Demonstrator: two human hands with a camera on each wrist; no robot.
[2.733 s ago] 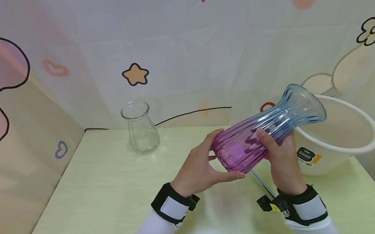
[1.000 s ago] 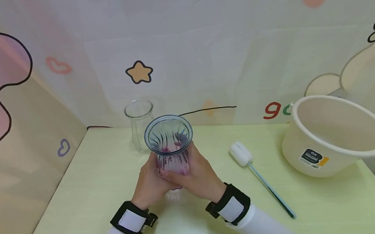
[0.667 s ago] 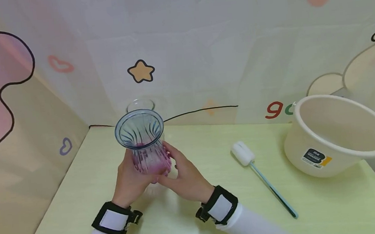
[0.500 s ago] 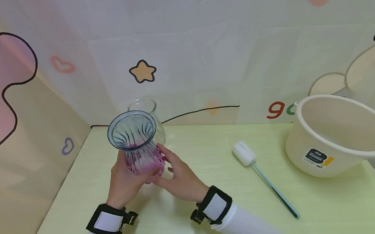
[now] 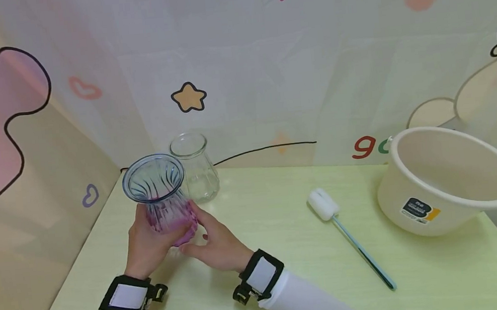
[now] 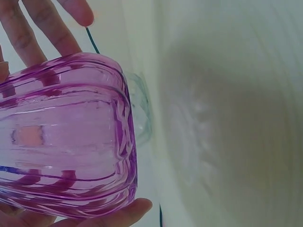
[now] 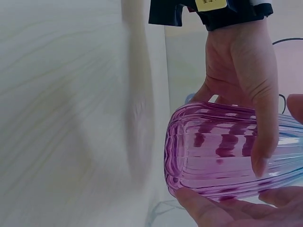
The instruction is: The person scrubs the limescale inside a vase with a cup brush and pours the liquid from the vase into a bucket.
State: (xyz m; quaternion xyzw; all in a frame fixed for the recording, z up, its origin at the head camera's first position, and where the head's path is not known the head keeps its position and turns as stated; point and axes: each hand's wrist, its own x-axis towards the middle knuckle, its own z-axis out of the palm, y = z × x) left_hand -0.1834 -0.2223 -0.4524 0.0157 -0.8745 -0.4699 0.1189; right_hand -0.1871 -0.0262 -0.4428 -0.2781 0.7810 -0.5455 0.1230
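Both hands hold a ribbed glass vase (image 5: 168, 212), pink at its base and blue at its flared mouth. It stands nearly upright in the head view, its base close over the table. The left hand (image 5: 146, 242) grips the body from the left, its thumb (image 7: 265, 146) laid across the near side in the right wrist view. On the other side, the right hand (image 5: 218, 240) holds the lower body between fingers and thumb, near the base. Just behind to the right stands a clear glass vase (image 5: 201, 177), partly overlapped by the coloured one in the head view.
On the table (image 5: 272, 212) lies a white-headed sponge brush (image 5: 323, 203) with a blue handle, right of the hands. A white bucket (image 5: 406, 184) stands at the far right. Behind the table hangs a printed cloth (image 5: 241, 76).
The coloured vase was tilted at the right near the bucket. Both hands have carried it left, turned it mouth-up and lowered it in front of, then left of, the clear vase.
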